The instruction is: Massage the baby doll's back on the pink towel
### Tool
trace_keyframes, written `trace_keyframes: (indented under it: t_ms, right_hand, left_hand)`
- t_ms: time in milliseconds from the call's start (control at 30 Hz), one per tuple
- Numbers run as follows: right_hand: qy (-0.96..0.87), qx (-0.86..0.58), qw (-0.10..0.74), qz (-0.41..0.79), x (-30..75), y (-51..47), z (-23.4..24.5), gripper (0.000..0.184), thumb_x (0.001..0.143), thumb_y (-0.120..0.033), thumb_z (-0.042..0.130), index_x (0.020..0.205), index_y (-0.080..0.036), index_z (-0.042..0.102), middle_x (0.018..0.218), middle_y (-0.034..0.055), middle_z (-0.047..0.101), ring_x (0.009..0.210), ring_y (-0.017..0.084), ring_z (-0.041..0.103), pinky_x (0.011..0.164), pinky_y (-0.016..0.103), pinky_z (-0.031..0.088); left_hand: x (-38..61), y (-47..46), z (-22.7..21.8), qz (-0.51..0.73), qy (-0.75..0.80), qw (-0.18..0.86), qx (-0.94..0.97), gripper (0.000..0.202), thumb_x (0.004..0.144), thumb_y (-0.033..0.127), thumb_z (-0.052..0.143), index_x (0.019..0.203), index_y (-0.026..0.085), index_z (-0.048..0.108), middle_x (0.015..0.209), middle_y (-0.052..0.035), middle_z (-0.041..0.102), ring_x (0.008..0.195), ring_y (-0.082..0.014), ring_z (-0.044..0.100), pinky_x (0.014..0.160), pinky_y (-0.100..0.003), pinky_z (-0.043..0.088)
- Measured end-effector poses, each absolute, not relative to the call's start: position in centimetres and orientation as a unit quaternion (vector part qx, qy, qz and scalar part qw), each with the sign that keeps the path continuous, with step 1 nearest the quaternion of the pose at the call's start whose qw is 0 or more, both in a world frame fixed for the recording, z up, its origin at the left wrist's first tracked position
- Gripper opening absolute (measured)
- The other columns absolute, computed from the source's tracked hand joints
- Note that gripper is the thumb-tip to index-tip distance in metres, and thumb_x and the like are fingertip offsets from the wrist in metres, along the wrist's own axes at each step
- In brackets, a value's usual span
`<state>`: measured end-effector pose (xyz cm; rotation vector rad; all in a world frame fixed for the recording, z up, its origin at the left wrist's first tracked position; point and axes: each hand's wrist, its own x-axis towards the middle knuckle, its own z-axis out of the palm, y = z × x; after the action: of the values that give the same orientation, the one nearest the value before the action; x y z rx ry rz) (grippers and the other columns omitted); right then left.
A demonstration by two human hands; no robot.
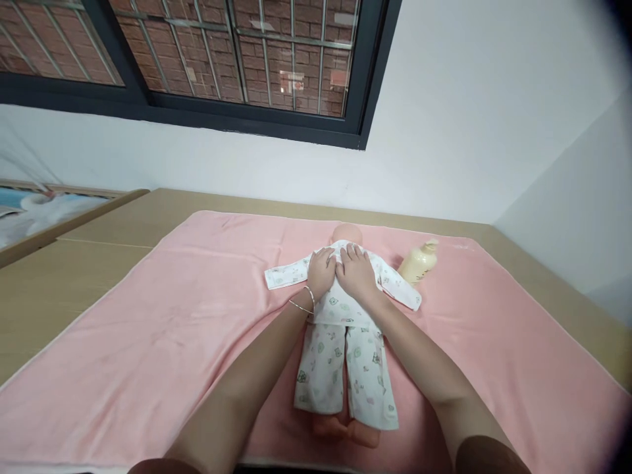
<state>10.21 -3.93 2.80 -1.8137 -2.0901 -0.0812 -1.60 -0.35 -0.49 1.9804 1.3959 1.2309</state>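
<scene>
A baby doll [348, 232] lies on a pink blanket, its head away from me and its feet toward me. It wears a white long-sleeved top [340, 306] and white trousers [320, 368], both with small printed figures. My left hand [322, 268] rests flat on the upper left of the top, a thin bracelet [312, 299] at its wrist. Beside it, my right hand [356, 271] lies flat on the upper right, fingers stretched toward the doll's head. Neither hand grasps anything. The doll's face cannot be seen.
A pale yellow pump bottle [419, 262] lies tilted near the doll's right-hand sleeve. The pink blanket [197, 316] covers much of a wooden surface [113, 227]. Behind stand a white wall [434, 131] and a dark-framed barred window [247, 66]. Bagged items [49, 210] lie at the far left.
</scene>
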Motion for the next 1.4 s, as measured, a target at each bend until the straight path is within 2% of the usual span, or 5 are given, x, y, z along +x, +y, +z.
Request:
trace_keyframes:
  t_ms: [167,667,1000,1200,1400]
  right_hand:
    - [-0.764,-0.602,0.228,-0.047,10.5,-5.3,2.5,0.046,0.095,-0.022,0.041,0.134,-0.009,0.061,0.146,0.0144,0.054,0.143,0.027,0.041,0.123,0.042,0.021]
    - [-0.690,-0.654,0.307,-0.046,11.9,-5.5,1.0,0.046,0.096,-0.023,0.037,0.130,-0.016,0.066,0.143,0.0088,0.058,0.139,0.020,0.047,0.119,0.033,0.033]
    - [-0.690,-0.669,0.276,-0.004,12.3,-4.3,1.4,0.055,0.097,-0.029,0.036,0.147,-0.008,0.047,0.157,0.0170,0.038,0.148,0.031,0.030,0.122,0.049,0.022]
    - [-0.680,-0.668,0.296,-0.062,12.1,-5.1,1.8,0.053,0.097,-0.029,0.036,0.142,-0.003,0.048,0.146,0.0209,0.052,0.140,0.029,0.043,0.124,0.050,0.012]
    - [-0.671,-0.679,0.297,-0.021,12.4,-4.9,2.3,0.048,0.098,-0.033,0.038,0.135,-0.007,0.056,0.142,0.0195,0.056,0.137,0.030,0.047,0.118,0.043,0.030]
  left_hand:
    - [-1.5,-0.4,-0.5,0.448,0.498,0.196,0.716,0.034,0.095,0.023,0.040,0.117,0.018,0.065,0.130,-0.0084,0.067,0.127,-0.0214,0.056,0.121,-0.045,0.028]
    - [-1.2,-0.4,-0.4,0.434,0.516,0.192,0.713,0.038,0.095,0.023,0.039,0.122,0.016,0.064,0.136,-0.0101,0.064,0.135,-0.0232,0.052,0.125,-0.047,0.025]
    - [-1.3,-0.5,-0.3,0.427,0.518,0.185,0.718,0.039,0.096,0.022,0.037,0.124,0.016,0.063,0.135,-0.0102,0.064,0.133,-0.0220,0.053,0.125,-0.048,0.025]
    - [-1.1,-0.9,0.4,0.398,0.473,0.105,0.778,0.049,0.095,0.015,0.033,0.139,0.018,0.052,0.139,-0.0131,0.059,0.134,-0.0238,0.050,0.118,-0.045,0.037]
    - [-1.0,-0.3,0.8,0.373,0.504,0.178,0.758,0.047,0.096,0.021,0.031,0.134,0.007,0.054,0.140,-0.0204,0.057,0.134,-0.0273,0.051,0.117,-0.047,0.040]
